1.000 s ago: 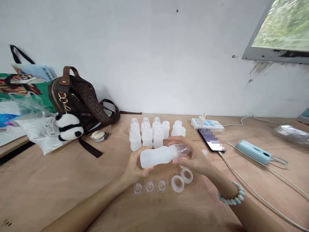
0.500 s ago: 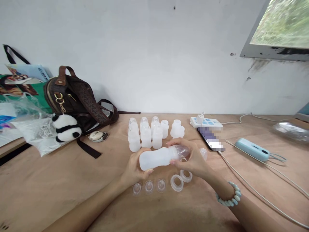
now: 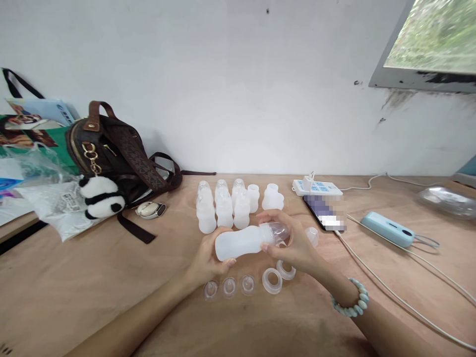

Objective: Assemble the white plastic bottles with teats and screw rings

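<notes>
A frosted white baby bottle [image 3: 240, 243] lies sideways in the air between my hands. My left hand [image 3: 210, 255] is closed round its base. At the other end, my right hand [image 3: 290, 240] grips the clear cap [image 3: 275, 232] over the bottle's top. Below on the table are several clear bottle nipples [image 3: 229, 286] in a row. Beside them lie white screw rings [image 3: 272, 281], one partly overlapped by another. A clear dome cap [image 3: 312, 235] sits just right of my right hand. Behind stand several capped bottles [image 3: 224, 210] and some uncapped bottles [image 3: 272, 197].
A brown backpack [image 3: 119, 148] with a panda plush [image 3: 102, 197] stands at the left, near a plastic bag [image 3: 55, 203]. To the right are a power strip [image 3: 323, 188], a phone [image 3: 322, 213], a blue power bank [image 3: 388, 229] and a white cable [image 3: 379, 282] crossing the table.
The view has shifted very slightly. Both hands keep hold of the bottle and its cap, in almost the same place.
</notes>
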